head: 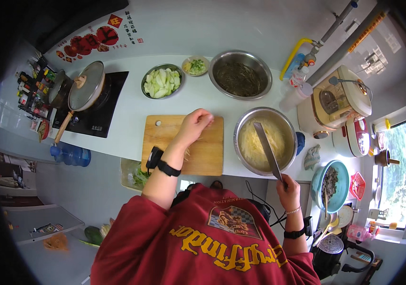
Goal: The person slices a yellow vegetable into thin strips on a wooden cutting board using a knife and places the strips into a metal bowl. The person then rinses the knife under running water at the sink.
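My right hand [289,192] grips the handle of a kitchen knife [268,149], probably a cleaver seen nearly edge-on. Its blade reaches over a steel bowl [239,156] of pale shreds [256,140], likely potato, in cloudy liquid. Above the wooden cutting board [208,156], my left hand [196,124] has its fingers drawn together, and I see nothing held in them. A few thin shreds [187,154] lie on the board beside my left forearm, which hides part of it.
Behind the board stand a bowl of sliced green vegetable [162,83], a small dish of chopped scallion [196,66] and a steel basin of dark strands [240,76]. A lidded pan [87,87] sits on the cooktop [98,124] at left. At right are appliances [334,99] and a turquoise basin [345,181].
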{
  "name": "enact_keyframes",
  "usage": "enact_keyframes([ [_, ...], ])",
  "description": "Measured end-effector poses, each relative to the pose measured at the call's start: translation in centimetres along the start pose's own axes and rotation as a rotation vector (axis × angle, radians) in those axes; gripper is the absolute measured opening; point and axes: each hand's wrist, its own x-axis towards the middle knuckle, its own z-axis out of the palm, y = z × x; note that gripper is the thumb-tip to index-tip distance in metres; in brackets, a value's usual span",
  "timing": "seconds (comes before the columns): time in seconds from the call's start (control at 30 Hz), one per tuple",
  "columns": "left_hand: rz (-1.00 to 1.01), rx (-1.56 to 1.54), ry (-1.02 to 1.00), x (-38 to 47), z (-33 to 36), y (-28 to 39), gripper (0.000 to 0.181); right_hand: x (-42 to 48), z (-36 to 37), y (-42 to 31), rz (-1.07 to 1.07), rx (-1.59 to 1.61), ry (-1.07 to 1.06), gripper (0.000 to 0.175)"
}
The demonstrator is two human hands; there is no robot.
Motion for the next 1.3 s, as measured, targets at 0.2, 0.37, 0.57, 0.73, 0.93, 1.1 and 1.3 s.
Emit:
enact_keyframes([
  [0.2,0.351,0.765,-0.085,-2.6,-2.9,-6.4,0.013,-0.4,3.3,-2.4,0.258,0.415,-0.193,0.013],
  [0.37,0.379,0.902,-0.125,-3.6,-3.0,-9.9,0.01,-0.4,6.1,-5.9,0.319,0.522,-0.313,0.014],
  [0.57,0.287,0.752,-0.383,-7.9,-7.8,-9.5,0.007,-1.7,12.4,-7.4,0.432,0.761,-0.47,0.016],
  [0.73,0.172,0.342,0.196,-10.5,-8.4,-10.5,0.017,-2.6,17.8,-5.8,0.566,0.692,-0.465,0.015],
  [0.93,0.133,0.272,0.411,-16.0,-5.1,-13.1,0.056,-3.0,21.1,-4.5,0.637,0.682,-0.523,0.013],
  [1.1,0.148,0.297,0.468,-15.3,-2.0,-13.6,0.062,-4.0,24.5,-7.3,0.61,0.695,-0.64,0.015],
  [1.3,0.076,0.305,0.57,-14.7,-1.1,-12.7,0.059,-5.5,27.0,-10.6,0.587,0.712,-0.733,0.021],
])
